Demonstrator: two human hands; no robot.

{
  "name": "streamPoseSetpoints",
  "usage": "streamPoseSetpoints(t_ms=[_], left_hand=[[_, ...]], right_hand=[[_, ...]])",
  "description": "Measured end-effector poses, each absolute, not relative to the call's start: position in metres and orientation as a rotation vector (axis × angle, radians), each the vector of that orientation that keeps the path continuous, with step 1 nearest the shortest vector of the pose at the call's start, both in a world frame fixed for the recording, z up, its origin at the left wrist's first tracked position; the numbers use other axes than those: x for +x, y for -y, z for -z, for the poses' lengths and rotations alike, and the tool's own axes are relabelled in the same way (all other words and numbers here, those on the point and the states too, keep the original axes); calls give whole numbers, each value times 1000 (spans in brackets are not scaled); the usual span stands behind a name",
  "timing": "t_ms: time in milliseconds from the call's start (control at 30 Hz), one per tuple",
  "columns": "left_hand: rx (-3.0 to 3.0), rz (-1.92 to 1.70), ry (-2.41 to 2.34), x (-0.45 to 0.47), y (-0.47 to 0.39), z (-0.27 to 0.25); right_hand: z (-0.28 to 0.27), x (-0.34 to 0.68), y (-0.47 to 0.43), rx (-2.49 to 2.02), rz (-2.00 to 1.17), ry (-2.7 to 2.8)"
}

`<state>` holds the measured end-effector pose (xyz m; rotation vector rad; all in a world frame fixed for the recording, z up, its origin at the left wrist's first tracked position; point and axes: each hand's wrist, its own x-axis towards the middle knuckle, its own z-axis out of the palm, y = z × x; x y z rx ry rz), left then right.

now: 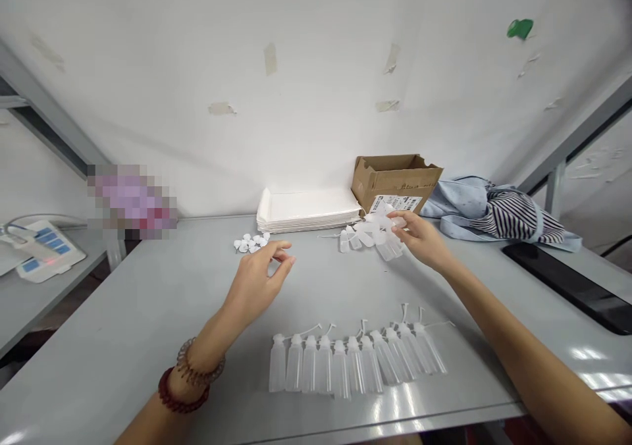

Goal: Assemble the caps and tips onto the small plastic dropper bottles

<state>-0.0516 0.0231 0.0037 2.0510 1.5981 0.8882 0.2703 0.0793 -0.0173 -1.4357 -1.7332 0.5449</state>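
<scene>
My right hand (419, 237) reaches to a loose pile of translucent plastic squeeze bottles (390, 247) at the back, its thumb and fingers closed on one at the pile's right side. Exactly where the fingertips grip is hard to make out. My left hand (259, 277) hovers over the table with curved fingers apart and nothing in them. Just beyond it lies a small cluster of white caps (251, 242). Nearer to me, several translucent squeeze bottles (340, 369) lie side by side in a row, their thin strap-like cap ends pointing away from me.
A stack of white padded envelopes (311, 208) lies against the wall, beside an open cardboard box (399, 175). Blue and striped cloth (513, 214) is bundled at the right, near a black phone-like slab (567, 287). A white device (49, 251) sits on the left surface.
</scene>
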Motion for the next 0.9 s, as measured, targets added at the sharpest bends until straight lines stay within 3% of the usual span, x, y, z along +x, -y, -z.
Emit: streamPoseSetpoints(t_ms=[300,500,767,900], left_hand=[[2103,-932,-1861,-73,-42,3],[2189,-768,-2061,-107,-64,11],[2297,-567,-1971,-103,-70,28],[2313,-493,-1942,-96,-70,30]], right_hand=[[18,277,-82,-1365,-188,1821],[2,274,-69,-1367,-155,1800],[-25,267,-45,-1533,-677,1962],[-33,272,-40,-1605,-774,2012]])
